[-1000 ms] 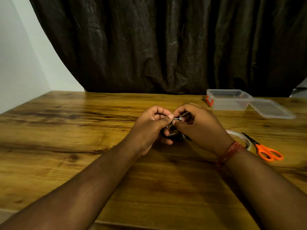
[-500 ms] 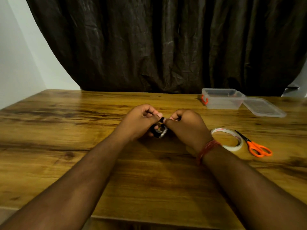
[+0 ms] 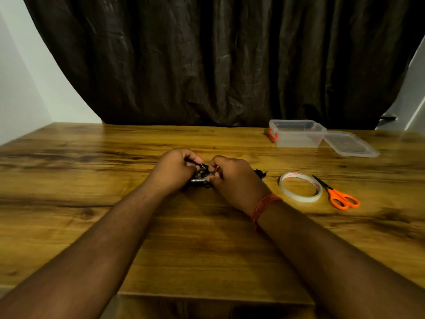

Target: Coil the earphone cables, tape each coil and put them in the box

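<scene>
Wooden tabletop [image 3: 96,215]: left hand [image 3: 174,170] and right hand [image 3: 234,178] both grip the black earphone coil [image 3: 201,178] between them.

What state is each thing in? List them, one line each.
Left hand: grips the earphone coil.
Right hand: pinches the coil.
Earphone coil: held between both hands.
Box: open.
Lid: off, beside the box.
Tape roll: lying flat.
Scissors: closed.
</scene>
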